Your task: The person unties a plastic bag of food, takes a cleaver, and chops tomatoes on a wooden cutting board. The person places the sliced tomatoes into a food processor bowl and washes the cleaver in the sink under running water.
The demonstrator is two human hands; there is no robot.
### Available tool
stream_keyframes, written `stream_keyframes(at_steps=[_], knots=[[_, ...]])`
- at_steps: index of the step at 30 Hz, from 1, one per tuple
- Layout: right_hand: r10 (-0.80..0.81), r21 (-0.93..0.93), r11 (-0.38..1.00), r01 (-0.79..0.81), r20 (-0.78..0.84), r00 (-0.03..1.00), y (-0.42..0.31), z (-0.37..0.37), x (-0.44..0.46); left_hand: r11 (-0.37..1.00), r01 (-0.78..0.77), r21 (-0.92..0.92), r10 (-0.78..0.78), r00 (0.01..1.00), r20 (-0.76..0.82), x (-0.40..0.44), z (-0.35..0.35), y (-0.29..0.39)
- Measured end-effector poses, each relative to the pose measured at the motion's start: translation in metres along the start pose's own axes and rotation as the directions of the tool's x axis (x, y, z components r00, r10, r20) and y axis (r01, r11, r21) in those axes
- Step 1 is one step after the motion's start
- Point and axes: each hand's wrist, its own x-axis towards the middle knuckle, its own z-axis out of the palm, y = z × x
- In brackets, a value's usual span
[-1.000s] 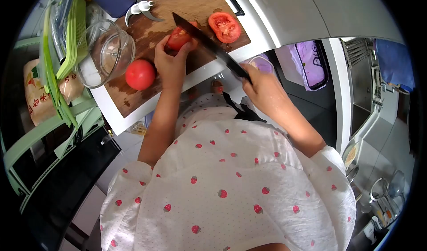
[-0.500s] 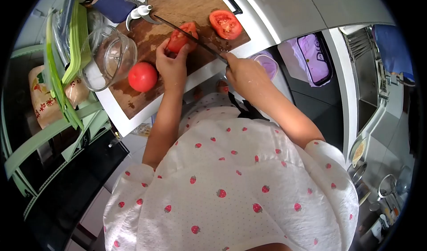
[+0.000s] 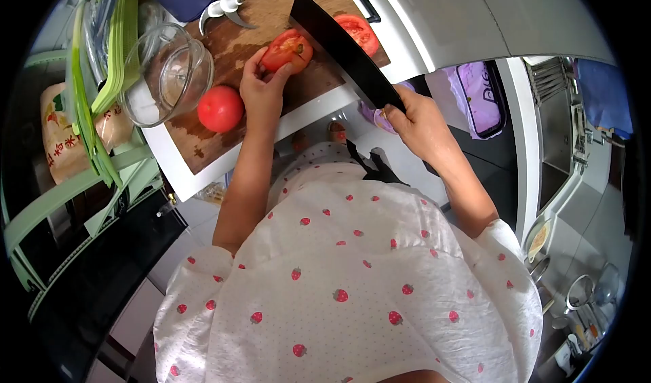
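My left hand (image 3: 263,88) grips a tomato half (image 3: 286,52) by its near side, its cut face partly showing. My right hand (image 3: 424,125) is closed round the handle of a kitchen knife (image 3: 342,44). The broad dark blade is raised, just right of that half and apart from it. Behind the blade, another tomato half (image 3: 359,31) lies cut face up, partly hidden. A whole tomato (image 3: 220,109) rests left of my left wrist. All the tomato pieces are on or over a wooden cutting board (image 3: 271,6).
Left of the board stands a clear glass bowl (image 3: 165,78), with green racks (image 3: 122,50) beyond it. A white-hubbed chopper blade (image 3: 225,7) lies at the board's far left. Right of me is a bin with a purple liner (image 3: 475,98), near a sink (image 3: 559,139).
The knife has come up off the tomato half and swung right, its flat side now showing. My left hand still holds the half, which is turned so more cut face shows.
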Motion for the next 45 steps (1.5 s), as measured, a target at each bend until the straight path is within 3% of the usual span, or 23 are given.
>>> stream_keyframes(at_steps=[6,13,16,19,21,24,27,30,33,34,36,38,42,44,45], knots=[[0.103,0.057,0.993,-0.108,0.080,0.991,-0.003,-0.004,0.002,0.996,-0.043,-0.080,0.042,0.999,-0.007,0.005,-0.001,-0.007],[0.093,0.057,0.993,-0.100,0.114,0.989,-0.007,-0.004,0.007,0.994,-0.011,-0.113,0.016,0.999,0.041,0.004,-0.003,-0.004],[0.084,0.005,0.996,-0.085,0.100,0.991,-0.013,0.006,0.017,0.992,0.018,-0.128,-0.009,0.997,0.071,0.004,-0.004,-0.004],[-0.043,0.010,0.999,0.042,0.052,0.998,-0.007,0.016,0.023,0.993,0.008,-0.121,-0.001,0.998,0.062,0.007,-0.004,-0.008],[0.105,0.011,0.994,-0.107,0.119,0.987,-0.021,0.008,0.013,0.993,0.005,-0.122,0.001,0.999,0.047,0.009,-0.005,-0.012],[0.137,0.043,0.989,-0.144,0.135,0.981,-0.017,0.003,0.008,0.984,-0.036,-0.172,0.039,0.999,0.016,0.011,-0.004,-0.017],[0.034,-0.001,0.999,-0.034,0.099,0.994,-0.012,0.019,0.026,0.997,0.023,-0.078,-0.020,0.999,0.050,0.010,-0.005,-0.010],[0.018,-0.015,1.000,-0.017,0.094,0.995,-0.012,0.027,0.027,0.987,-0.005,-0.158,0.016,0.997,0.073,0.009,-0.008,-0.011],[0.100,-0.007,0.995,-0.100,0.134,0.986,-0.018,0.011,0.010,0.980,0.025,-0.200,-0.012,0.998,0.067,0.006,-0.004,-0.007],[0.155,0.051,0.985,-0.166,0.172,0.973,-0.019,0.006,0.008,0.983,0.034,-0.180,-0.020,0.997,0.079,0.005,-0.004,-0.006],[0.131,0.075,0.987,-0.143,0.149,0.980,-0.013,0.003,0.002,0.987,0.037,-0.155,-0.023,0.996,0.088,0.007,-0.004,-0.011],[0.119,0.119,0.984,-0.133,0.117,0.986,-0.011,0.001,-0.001,0.963,-0.174,0.207,0.157,0.983,0.096,0.011,-0.003,-0.027],[0.147,0.125,0.979,-0.159,0.105,0.984,-0.017,-0.008,-0.007,0.934,-0.236,0.269,0.212,0.970,0.116,0.016,-0.001,-0.015],[0.147,0.073,0.986,-0.151,0.064,0.987,-0.018,-0.011,-0.011,0.995,0.061,0.074,-0.065,0.997,0.052,0.014,-0.003,0.014],[0.144,0.080,0.986,-0.149,0.063,0.988,-0.016,-0.013,-0.014,0.995,0.058,0.080,-0.062,0.997,0.053,0.016,-0.005,0.020]])
